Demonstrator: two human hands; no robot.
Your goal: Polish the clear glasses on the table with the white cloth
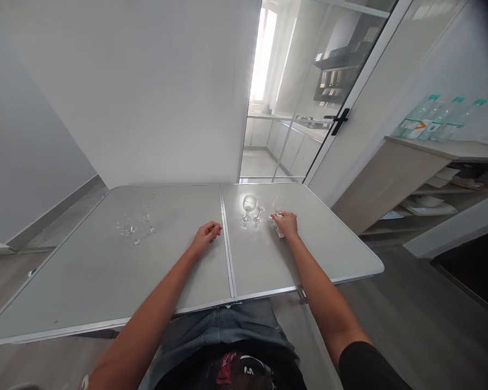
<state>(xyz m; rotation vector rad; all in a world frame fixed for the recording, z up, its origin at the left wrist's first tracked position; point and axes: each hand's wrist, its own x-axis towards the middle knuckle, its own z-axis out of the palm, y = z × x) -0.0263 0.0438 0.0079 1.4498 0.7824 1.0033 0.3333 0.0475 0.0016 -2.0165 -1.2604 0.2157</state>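
Note:
My right hand [285, 223] is closed with its fingertips at the stem of a clear wine glass [280, 203], on the right half of the table. A small white tag [280, 234] shows just below those fingers. To the left of that hand stand an upright wine glass [249, 203] and another clear stemmed glass [259, 210], close together. Near the table's middle seam, my left hand [206, 234] rests with curled fingers, and nothing shows in it. Several clear glasses [129, 229] are grouped on the left half; their outlines are faint.
The pale folding table [179, 276] has a metal seam and rim. Behind it are a white wall [166, 97] and a glazed door with a black handle [340, 122]. Plastic bottles [421, 119] stand on a wooden shelf unit [415, 162] at right.

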